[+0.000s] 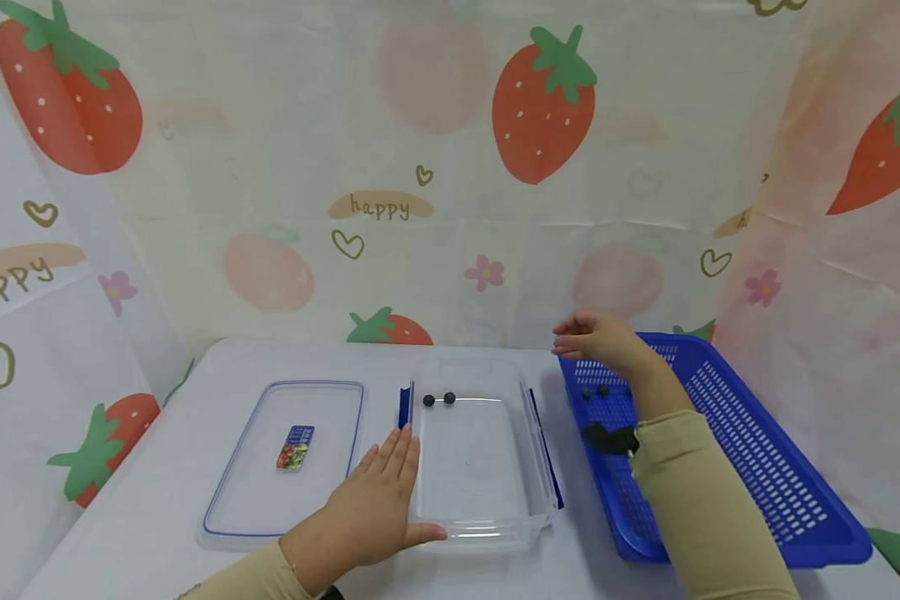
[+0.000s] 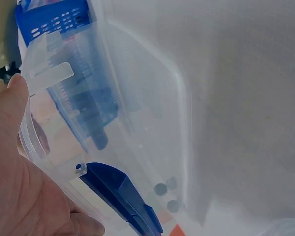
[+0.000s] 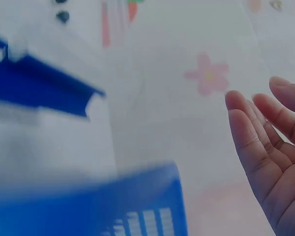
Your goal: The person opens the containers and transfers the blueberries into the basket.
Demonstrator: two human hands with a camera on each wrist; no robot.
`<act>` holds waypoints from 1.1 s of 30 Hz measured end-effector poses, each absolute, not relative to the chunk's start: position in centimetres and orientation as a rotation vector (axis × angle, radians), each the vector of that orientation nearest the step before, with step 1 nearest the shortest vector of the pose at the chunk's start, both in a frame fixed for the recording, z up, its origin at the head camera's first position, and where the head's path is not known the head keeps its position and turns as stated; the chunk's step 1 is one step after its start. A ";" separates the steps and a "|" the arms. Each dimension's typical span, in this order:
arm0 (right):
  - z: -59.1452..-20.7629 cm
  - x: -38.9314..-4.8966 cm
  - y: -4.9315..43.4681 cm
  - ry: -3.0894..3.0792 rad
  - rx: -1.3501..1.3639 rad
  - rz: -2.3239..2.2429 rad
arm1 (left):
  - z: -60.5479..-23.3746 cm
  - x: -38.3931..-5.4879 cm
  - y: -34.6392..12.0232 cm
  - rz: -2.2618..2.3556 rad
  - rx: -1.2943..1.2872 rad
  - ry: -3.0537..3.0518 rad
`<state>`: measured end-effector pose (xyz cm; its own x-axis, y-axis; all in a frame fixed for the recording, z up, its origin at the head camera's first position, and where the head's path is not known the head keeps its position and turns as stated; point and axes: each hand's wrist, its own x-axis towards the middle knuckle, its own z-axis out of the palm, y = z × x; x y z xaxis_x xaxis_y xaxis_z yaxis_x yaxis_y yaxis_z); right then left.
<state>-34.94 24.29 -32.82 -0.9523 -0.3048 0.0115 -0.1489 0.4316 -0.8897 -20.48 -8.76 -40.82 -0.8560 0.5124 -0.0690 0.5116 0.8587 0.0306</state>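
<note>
A clear plastic container (image 1: 468, 467) with blue side clips stands in the middle of the table. Two small dark round balls (image 1: 438, 400), like blueberries, lie inside at its far end. My left hand (image 1: 367, 500) rests along the container's left side with straight fingers, its thumb at the near corner. In the left wrist view, a blue clip (image 2: 119, 194) hangs beside that palm. My right hand (image 1: 600, 340) is raised over the far left corner of a blue basket (image 1: 750, 450), fingers loosely bent. The right wrist view shows nothing between these fingers (image 3: 248, 140).
Several more dark balls (image 1: 603, 390) lie in the far part of the basket, partly hidden by my right arm. A clear lid (image 1: 243, 492) with a blue seal and a printed label (image 1: 296, 447) lies left of the container. A strawberry-patterned curtain (image 1: 450, 250) closes off the back.
</note>
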 end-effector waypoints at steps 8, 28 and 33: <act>-33.4 -35.6 19.4 2.491 -0.428 -1.534 | -40.7 -20.5 -8.6 0.034 0.817 2.946; -37.2 -36.5 8.1 2.434 -0.246 -1.463 | -40.4 -20.5 -8.7 0.019 0.810 2.937; -38.6 -36.7 6.7 2.440 -0.205 -1.424 | -40.3 -20.4 -8.7 0.024 0.841 2.950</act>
<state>-36.69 6.72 -38.58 -0.9425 -0.2743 -0.1908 0.0312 0.4964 -0.8675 -20.42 -8.74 -40.35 -0.8470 0.5274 -0.0669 0.5263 0.8496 0.0352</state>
